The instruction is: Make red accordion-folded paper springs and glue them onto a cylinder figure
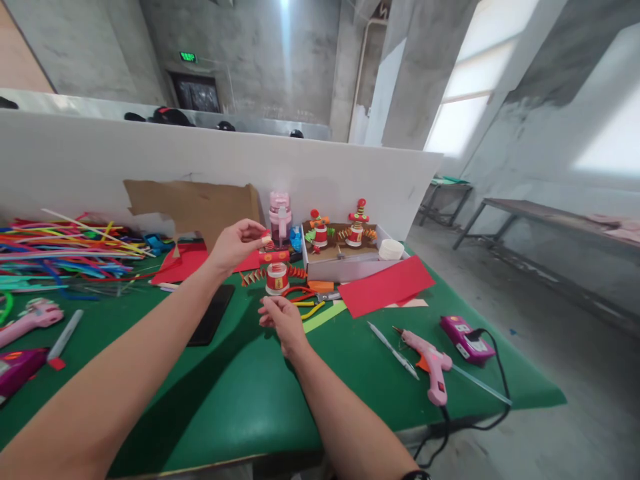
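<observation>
My left hand (pixel 237 244) is raised, its fingertips pinching a small red-and-white folded paper piece (pixel 268 241). Just below that piece stands a small white cup (pixel 277 279) with a red and gold band. Red accordion-folded paper strips stick out from both its sides. In front of the cup, my right hand (pixel 285 323) has its fingers curled together, and what they hold, if anything, is hidden. Orange-handled pliers (pixel 299 293) and a yellow-handled tool (pixel 314 309) lie right beside the cup. A red decorated roll (pixel 274 256) lies behind it.
Two finished-looking cup figures (pixel 355 233) stand in a shallow box (pixel 345 269). Red paper (pixel 387 285), a pen (pixel 395 352) and a corded pink glue gun (pixel 431 363) lie to the right. Colourful pipe cleaners (pixel 70 247) and a black phone-like slab (pixel 213 317) are left. A pink bottle (pixel 280 217) stands behind.
</observation>
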A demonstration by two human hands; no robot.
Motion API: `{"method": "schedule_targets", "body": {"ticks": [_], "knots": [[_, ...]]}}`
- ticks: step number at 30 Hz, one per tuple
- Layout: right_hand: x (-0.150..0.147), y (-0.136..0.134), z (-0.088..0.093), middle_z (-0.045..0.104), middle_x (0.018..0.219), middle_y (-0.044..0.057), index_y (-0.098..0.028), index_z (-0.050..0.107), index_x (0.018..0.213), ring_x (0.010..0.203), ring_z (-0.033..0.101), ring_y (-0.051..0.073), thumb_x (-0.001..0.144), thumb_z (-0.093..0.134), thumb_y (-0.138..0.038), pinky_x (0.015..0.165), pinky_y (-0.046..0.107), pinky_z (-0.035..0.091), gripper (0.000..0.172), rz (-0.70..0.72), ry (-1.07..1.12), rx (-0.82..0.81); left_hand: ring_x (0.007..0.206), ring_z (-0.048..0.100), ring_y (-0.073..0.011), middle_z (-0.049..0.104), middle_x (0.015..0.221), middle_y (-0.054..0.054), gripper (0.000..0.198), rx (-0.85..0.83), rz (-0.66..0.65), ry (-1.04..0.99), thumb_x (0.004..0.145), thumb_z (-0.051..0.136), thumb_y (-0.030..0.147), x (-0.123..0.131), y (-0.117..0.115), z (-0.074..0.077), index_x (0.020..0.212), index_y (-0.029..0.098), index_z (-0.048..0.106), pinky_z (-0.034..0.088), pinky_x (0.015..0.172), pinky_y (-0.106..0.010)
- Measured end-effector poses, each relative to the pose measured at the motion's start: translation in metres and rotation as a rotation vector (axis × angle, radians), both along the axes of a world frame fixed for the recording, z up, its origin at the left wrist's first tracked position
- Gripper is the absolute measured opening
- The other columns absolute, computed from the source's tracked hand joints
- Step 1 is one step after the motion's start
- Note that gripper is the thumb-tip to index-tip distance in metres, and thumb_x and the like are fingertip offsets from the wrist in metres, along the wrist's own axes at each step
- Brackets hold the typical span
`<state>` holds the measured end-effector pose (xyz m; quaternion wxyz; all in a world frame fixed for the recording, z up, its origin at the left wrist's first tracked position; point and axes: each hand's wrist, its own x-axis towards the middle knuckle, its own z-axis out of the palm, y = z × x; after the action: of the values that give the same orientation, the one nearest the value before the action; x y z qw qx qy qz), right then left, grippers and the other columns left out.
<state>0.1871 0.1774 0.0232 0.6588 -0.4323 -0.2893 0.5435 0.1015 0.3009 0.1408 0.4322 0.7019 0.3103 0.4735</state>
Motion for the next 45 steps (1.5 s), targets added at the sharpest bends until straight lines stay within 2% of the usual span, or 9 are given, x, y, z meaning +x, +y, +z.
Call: {"method": "schedule_targets", "body": {"ticks": [4, 10, 22, 29, 45], "knots": [[0.001, 0.001, -0.003, 0.061, 0.057, -0.004, -0.016, 0.065, 0.071, 0.045, 0.048, 0.005, 0.065, 0.077, -0.046, 0.049, 0.02, 0.041, 0.034, -0.011, 0.022, -0.075, 0.075, 0.066, -0.0198, 0.07, 0.076, -0.003, 0.053, -0.019, -0.008, 0.074, 0.049, 0.084, 0.052, 0.017, 0.021, -0.015, 0.082, 0.018, 0.061, 0.052, 0.072, -0.033], [0.002, 0.004, -0.003, 0.06, 0.055, -0.004, -0.016, 0.064, 0.067, 0.042, 0.047, 0.005, 0.073, 0.072, -0.036, 0.046, 0.019, 0.038, 0.023, -0.025, 0.077, -0.134, 0.075, 0.066, -0.019, 0.069, 0.077, -0.003, 0.06, -0.079, 0.006, 0.088, 0.044, 0.086, 0.053, 0.018, 0.036, -0.028, 0.086, 0.017, 0.062, 0.052, 0.07, -0.032], [0.002, 0.004, 0.0, 0.061, 0.055, -0.004, -0.016, 0.064, 0.066, 0.042, 0.048, 0.005, 0.076, 0.072, -0.032, 0.048, 0.019, 0.04, 0.02, -0.012, 0.102, -0.168, 0.067, 0.064, -0.0181, 0.069, 0.07, -0.002, 0.047, -0.036, 0.056, 0.161, 0.05, 0.081, 0.045, 0.021, 0.034, -0.033, 0.084, 0.019, 0.063, 0.049, 0.062, -0.028], [0.003, 0.003, 0.0, 0.061, 0.055, -0.003, -0.016, 0.064, 0.066, 0.043, 0.047, 0.005, 0.075, 0.072, -0.033, 0.049, 0.02, 0.041, 0.021, -0.013, 0.115, -0.162, 0.074, 0.066, -0.0214, 0.07, 0.071, -0.004, 0.044, -0.031, 0.078, 0.196, 0.049, 0.08, 0.043, 0.018, 0.035, -0.034, 0.083, 0.019, 0.065, 0.051, 0.064, -0.03], [0.006, 0.0, -0.001, 0.062, 0.059, -0.003, -0.016, 0.066, 0.068, 0.045, 0.048, 0.005, 0.068, 0.076, -0.036, 0.051, 0.019, 0.043, 0.022, -0.014, 0.098, -0.144, 0.071, 0.067, -0.0211, 0.07, 0.07, -0.003, 0.042, -0.036, 0.022, 0.185, 0.052, 0.078, 0.042, 0.015, 0.042, -0.04, 0.086, 0.019, 0.065, 0.051, 0.067, -0.031]]}}
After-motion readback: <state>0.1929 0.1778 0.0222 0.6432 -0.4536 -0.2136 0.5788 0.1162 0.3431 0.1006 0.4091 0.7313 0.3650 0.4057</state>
